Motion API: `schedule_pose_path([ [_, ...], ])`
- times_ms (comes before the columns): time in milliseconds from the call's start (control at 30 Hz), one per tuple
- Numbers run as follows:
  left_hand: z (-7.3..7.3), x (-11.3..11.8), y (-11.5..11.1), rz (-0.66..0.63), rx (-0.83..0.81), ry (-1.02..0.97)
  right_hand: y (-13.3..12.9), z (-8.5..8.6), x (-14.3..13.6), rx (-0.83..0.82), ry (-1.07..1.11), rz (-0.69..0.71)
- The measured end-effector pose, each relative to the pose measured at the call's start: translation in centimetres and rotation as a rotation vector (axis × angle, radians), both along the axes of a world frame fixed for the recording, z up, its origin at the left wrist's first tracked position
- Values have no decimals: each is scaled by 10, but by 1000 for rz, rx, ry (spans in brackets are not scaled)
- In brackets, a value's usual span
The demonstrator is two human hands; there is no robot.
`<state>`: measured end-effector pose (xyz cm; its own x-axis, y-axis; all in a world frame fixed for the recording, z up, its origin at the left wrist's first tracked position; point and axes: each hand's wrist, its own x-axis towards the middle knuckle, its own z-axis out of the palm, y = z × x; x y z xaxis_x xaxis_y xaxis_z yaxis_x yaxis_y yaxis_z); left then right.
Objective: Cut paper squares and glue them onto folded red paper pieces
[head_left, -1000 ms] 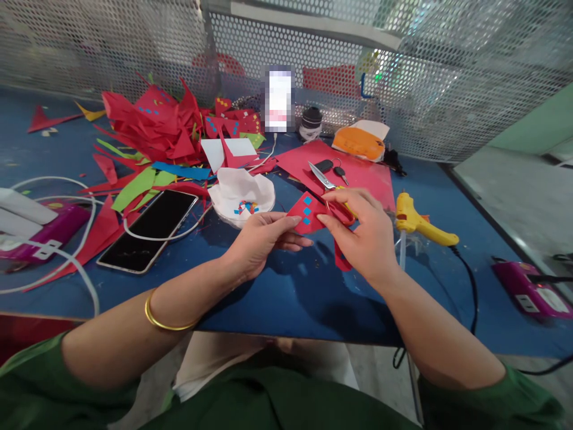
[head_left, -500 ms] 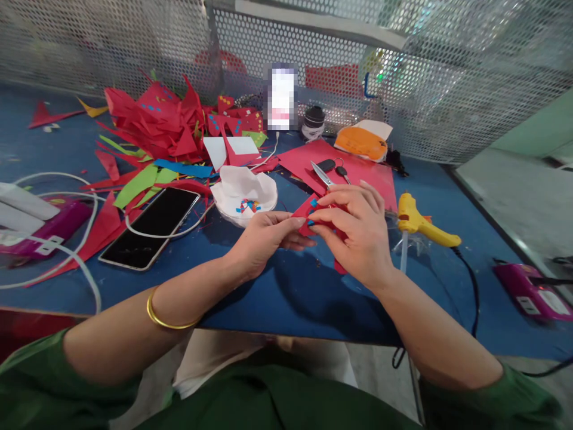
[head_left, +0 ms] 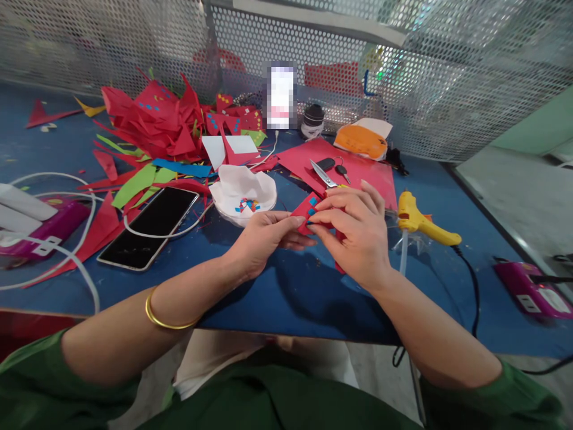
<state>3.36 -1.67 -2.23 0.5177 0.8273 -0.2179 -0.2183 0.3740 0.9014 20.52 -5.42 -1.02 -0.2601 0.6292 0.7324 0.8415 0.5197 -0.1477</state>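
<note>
A small red paper piece (head_left: 302,210) with blue squares along its right side is pinched between the thumb and fingers of my left hand (head_left: 273,236). My right hand (head_left: 356,230) has its thumb and index finger closed at the paper's right edge, touching the blue squares. Behind the hands lie scissors (head_left: 323,174) on a large red sheet (head_left: 369,179), their handles partly hidden by my right hand. Left of the paper, a white paper-lined bowl (head_left: 244,185) holds several tiny blue, red and white bits.
A yellow glue gun (head_left: 423,221) stands at the right, near a purple box (head_left: 530,289). At the left are a black phone (head_left: 150,227), white cables and a pile of red scraps (head_left: 156,119). A metal mesh (head_left: 264,36) rises at the back.
The fingers of my right hand have shifted slightly, and more of the blue squares on the red paper now shows. My left hand keeps its pinch.
</note>
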Motion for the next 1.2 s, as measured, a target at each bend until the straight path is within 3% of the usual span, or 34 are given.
schedule_pose_path([
  [133,1,0,0,9,-1,-3,-2,3,2,-19,69,-3],
  [233,2,0,0,28,0,7,-1,8,7,-89,181,-108],
  [333,2,0,0,34,6,18,1,11,13,-290,246,-224],
  [467,2,0,0,54,26,33,4,8,16,-507,328,-191],
  [800,1,1,0,69,17,86,1,2,8,-449,340,-97],
  [1200,4,2,-2,73,10,117,2,4,10,-396,326,-118],
])
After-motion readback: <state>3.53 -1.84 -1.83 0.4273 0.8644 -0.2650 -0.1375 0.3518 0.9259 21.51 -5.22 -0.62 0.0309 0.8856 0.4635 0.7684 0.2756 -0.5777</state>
